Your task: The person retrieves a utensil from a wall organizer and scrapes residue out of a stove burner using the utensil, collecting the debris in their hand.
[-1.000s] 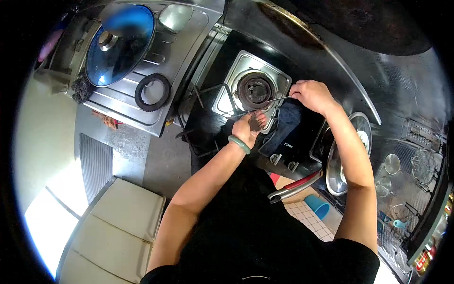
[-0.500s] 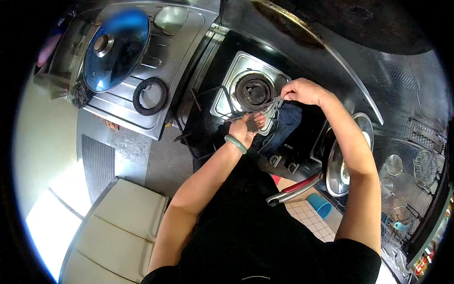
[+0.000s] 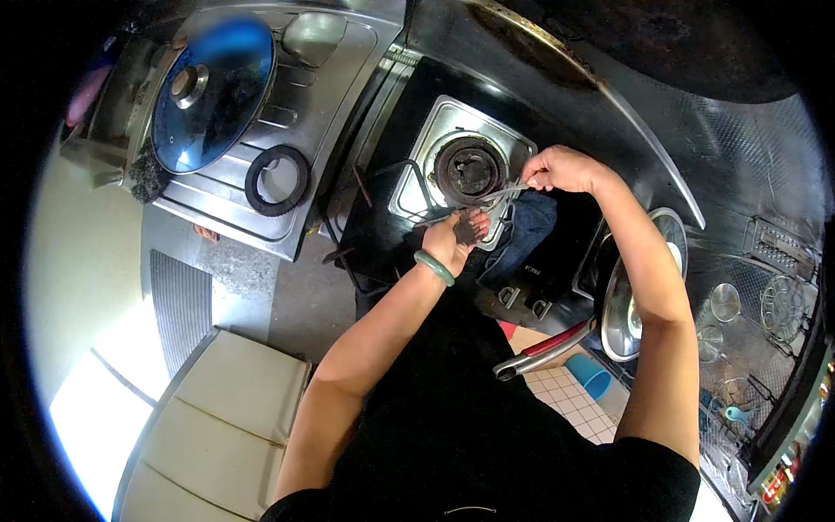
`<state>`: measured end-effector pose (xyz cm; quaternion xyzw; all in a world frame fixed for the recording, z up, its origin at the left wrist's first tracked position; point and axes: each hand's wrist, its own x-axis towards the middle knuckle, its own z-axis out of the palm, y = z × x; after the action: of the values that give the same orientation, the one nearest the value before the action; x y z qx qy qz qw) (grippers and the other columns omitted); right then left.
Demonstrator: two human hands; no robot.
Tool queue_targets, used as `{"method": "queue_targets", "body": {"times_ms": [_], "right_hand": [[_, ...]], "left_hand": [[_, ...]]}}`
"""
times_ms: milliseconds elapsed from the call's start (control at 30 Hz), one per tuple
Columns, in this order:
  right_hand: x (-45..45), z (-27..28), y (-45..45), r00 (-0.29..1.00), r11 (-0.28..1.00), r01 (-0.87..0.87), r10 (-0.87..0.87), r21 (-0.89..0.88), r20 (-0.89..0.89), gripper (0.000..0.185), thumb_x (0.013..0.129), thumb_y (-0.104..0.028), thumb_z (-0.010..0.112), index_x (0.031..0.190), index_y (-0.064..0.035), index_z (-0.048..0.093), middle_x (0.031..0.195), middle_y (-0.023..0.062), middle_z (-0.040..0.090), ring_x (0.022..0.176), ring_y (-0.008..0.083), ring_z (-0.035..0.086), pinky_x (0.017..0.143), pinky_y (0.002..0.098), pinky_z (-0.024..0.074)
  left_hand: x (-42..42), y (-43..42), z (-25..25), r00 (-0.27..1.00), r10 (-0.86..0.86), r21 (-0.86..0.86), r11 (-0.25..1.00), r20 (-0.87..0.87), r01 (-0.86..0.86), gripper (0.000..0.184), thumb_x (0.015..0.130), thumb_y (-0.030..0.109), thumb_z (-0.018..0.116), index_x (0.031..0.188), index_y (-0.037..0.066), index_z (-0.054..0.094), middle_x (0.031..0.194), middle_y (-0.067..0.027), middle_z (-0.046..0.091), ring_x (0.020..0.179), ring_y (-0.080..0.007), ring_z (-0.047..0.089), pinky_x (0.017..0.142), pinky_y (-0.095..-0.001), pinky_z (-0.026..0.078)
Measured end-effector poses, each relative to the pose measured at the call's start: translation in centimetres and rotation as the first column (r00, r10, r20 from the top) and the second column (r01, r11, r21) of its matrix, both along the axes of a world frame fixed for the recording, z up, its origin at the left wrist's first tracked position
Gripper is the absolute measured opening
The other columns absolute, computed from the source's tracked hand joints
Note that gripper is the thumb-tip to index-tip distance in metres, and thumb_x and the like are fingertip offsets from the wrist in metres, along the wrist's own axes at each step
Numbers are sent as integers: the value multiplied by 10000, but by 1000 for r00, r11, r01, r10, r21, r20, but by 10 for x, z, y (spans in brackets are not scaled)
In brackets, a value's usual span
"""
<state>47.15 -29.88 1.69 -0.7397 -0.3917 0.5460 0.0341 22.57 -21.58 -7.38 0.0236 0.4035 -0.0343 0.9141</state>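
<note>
My left hand [image 3: 458, 239], palm up with a green bangle on its wrist, is partly closed beside the gas burner [image 3: 470, 170]. Dark, sooty material [image 3: 470, 228] covers its fingers; whether this is a pad or dirt I cannot tell. Between finger and thumb, my right hand [image 3: 557, 169] pinches the end of a thin grey metal bar [image 3: 507, 192], which slants down toward my left hand. A black pan support [image 3: 417, 163] sits tilted, off the burner to the left. I cannot make out whether the bar belongs to it.
A steel drainboard [image 3: 344, 65] at left holds a blue glass lid [image 3: 228, 96] and a black ring [image 3: 277, 179]. Dark blue cloth [image 3: 528, 228] lies right of the burner. A lidded pan [image 3: 622, 322] with a red-and-steel handle [image 3: 548, 348] stands nearer my right arm.
My right hand has shifted slightly right and down, and the bar now shows a broader, lighter side. My left hand has barely moved.
</note>
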Motion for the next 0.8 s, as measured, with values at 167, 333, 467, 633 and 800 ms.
{"method": "queue_targets", "body": {"times_ms": [167,333,467,633,800], "right_hand": [[-18,24,-1,996,992,-85,80,89,49,147,821,-125,610,936,-46,657,796,81,657,729,188,614,678,321,477],[-37,48,0,923,967,-213,153,137,354,162,812,-154,619,945,-72,660,911,86,662,857,264,628,748,360,478],[-24,39,-2,901,979,-193,153,59,405,162,808,-208,599,935,-149,682,927,79,672,880,281,635,770,394,500],[-25,27,-1,931,990,-142,130,9,340,179,779,-218,625,926,-135,686,894,78,679,835,267,645,738,378,504],[-18,13,2,996,998,55,-53,-34,73,200,770,-186,633,935,-86,684,791,77,679,684,193,636,667,326,500]], "left_hand": [[-1,-1,-3,1000,7,4,1000,21,-7,370,991,184,277,1093,-89,504,1063,-206,591,967,-298,599,877,-379,489],[-1,0,0,1000,14,-33,999,10,-14,372,1000,202,268,1058,-64,522,1019,-177,606,927,-274,609,807,-349,501],[-1,2,4,1000,17,-1,1000,15,-17,369,998,197,273,1032,-69,525,966,-170,609,893,-266,602,807,-349,496],[-2,0,-4,999,15,-17,1000,47,-15,363,990,179,267,1053,-77,517,986,-178,607,924,-278,600,846,-366,498],[-3,2,0,999,10,-27,1000,49,-9,355,989,173,266,1080,-75,504,995,-180,608,942,-282,601,860,-376,503]]}}
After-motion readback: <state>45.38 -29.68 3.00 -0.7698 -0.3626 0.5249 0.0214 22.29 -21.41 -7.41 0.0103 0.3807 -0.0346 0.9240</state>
